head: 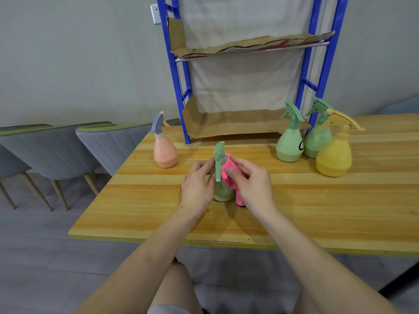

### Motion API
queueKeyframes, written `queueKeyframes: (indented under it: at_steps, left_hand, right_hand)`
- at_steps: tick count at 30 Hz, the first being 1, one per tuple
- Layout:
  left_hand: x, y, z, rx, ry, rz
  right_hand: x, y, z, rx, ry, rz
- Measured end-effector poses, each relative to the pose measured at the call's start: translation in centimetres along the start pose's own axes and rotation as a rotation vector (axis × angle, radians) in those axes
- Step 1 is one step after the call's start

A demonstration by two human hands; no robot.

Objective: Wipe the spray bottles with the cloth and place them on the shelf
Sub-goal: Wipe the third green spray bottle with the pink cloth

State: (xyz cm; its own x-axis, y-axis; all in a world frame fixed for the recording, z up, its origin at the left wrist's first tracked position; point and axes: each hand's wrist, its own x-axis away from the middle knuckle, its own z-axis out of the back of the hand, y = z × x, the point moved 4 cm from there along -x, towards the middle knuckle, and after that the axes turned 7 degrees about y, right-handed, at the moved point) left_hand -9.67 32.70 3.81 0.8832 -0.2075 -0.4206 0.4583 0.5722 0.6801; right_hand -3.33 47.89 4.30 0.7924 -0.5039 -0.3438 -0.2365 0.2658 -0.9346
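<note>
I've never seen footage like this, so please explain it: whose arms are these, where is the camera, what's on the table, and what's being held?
No machine: a person wears a camera on the head, looking down at their own arms. The left hand grips a green spray bottle; the right hand holds a pink cloth against it. On the wooden table stand a peach bottle at left and, at right, a labelled green bottle, a second green bottle and a yellow bottle. Behind stands a blue shelf lined with cardboard.
</note>
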Motion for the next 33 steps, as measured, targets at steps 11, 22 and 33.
queueKeyframes:
  at_steps: [11,22,33]
  left_hand:
    - [0.0,0.2,0.3,0.145,0.038,0.034]
    - [-0.1,-0.3,0.2,0.167,0.052,0.009]
    - [0.3,-0.8,-0.2,0.278,0.068,0.143]
  right_hand:
    - [1.2,3.0,1.6,0.294,-0.013,0.014]
    - [0.1,0.3,0.1,0.224,0.0,0.075]
    - [0.4,1.3,1.0,0.349,-0.045,0.012]
